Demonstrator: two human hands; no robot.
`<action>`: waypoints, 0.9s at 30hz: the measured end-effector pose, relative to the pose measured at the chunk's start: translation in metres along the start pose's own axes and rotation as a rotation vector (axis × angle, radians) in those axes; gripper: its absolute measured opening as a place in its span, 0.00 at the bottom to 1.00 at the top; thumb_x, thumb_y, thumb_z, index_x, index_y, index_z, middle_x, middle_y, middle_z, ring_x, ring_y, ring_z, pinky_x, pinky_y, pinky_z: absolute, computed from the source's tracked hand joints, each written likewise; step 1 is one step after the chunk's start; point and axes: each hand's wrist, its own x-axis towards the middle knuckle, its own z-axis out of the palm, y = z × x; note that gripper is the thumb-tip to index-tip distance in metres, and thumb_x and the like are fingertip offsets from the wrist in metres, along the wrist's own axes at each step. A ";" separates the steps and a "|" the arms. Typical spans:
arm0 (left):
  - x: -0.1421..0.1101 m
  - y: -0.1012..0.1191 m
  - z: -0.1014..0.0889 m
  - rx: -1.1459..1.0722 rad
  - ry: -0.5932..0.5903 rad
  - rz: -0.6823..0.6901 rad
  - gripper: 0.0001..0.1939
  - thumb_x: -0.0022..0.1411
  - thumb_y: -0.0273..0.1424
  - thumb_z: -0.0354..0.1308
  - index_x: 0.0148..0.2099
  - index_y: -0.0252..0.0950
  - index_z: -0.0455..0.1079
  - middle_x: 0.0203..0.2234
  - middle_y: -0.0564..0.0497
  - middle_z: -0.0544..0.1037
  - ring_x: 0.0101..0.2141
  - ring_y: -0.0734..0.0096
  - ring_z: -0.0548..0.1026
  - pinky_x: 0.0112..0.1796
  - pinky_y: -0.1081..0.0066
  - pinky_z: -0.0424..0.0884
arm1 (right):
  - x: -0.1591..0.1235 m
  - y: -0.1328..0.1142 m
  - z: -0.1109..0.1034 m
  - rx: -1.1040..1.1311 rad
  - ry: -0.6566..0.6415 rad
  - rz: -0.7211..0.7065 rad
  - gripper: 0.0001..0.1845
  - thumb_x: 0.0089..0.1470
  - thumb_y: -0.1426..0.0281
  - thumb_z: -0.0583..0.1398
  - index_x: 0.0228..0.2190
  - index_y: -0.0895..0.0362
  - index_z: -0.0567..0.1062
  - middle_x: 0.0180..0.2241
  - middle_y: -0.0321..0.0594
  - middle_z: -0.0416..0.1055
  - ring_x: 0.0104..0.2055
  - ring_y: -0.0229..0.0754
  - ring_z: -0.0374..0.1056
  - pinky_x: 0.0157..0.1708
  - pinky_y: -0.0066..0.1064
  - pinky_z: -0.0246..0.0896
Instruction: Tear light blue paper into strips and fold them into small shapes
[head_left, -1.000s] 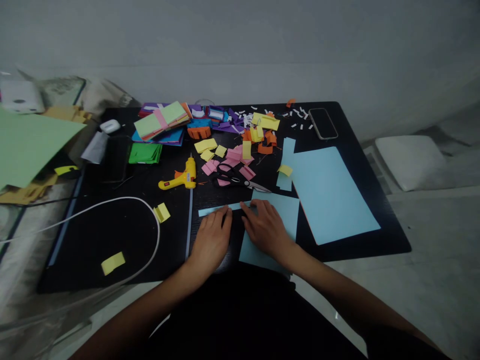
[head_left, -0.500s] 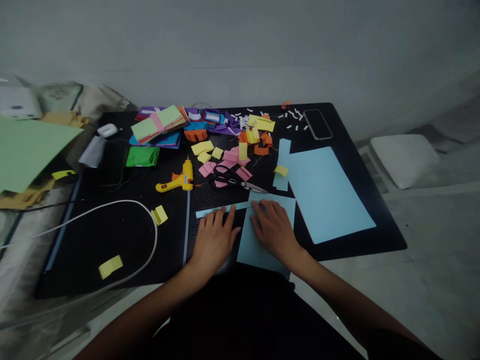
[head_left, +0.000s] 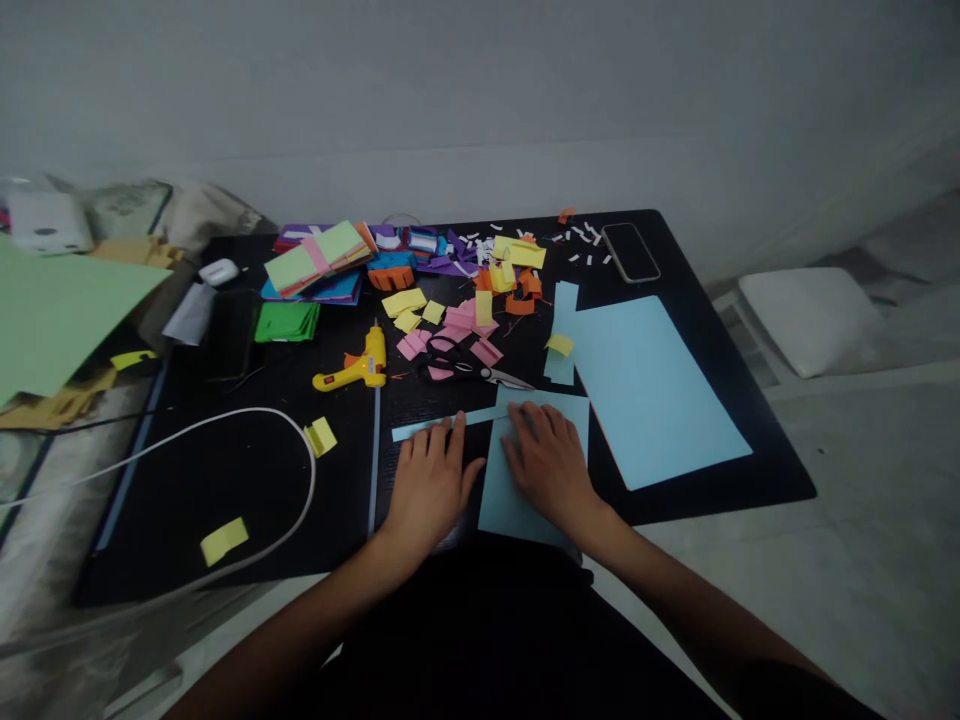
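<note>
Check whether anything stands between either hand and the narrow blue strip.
Nothing visible does: the left hand and the right hand both have fingertips on the strip. The scissors lie beyond it, not in between.

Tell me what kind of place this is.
Probably a craft workspace at home, though the room itself is hard to place: a yellow glue gun, open scissors and folded coloured paper pieces lie on a black table by a plain wall.

Bare tabletop (head_left: pixel 240 465) lies within the white cable (head_left: pixel 313 470) towards the person from the glue gun (head_left: pixel 360 368), while scissors (head_left: pixel 480 371) and pink scraps (head_left: pixel 459 322) obstruct its right.
</note>
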 end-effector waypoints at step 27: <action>-0.037 -0.044 -0.005 0.076 0.106 -0.112 0.32 0.74 0.44 0.51 0.67 0.22 0.66 0.57 0.26 0.72 0.53 0.40 0.72 0.53 0.47 0.70 | 0.000 -0.004 -0.001 0.016 0.015 0.011 0.25 0.69 0.66 0.53 0.62 0.64 0.69 0.57 0.56 0.72 0.61 0.62 0.62 0.59 0.53 0.59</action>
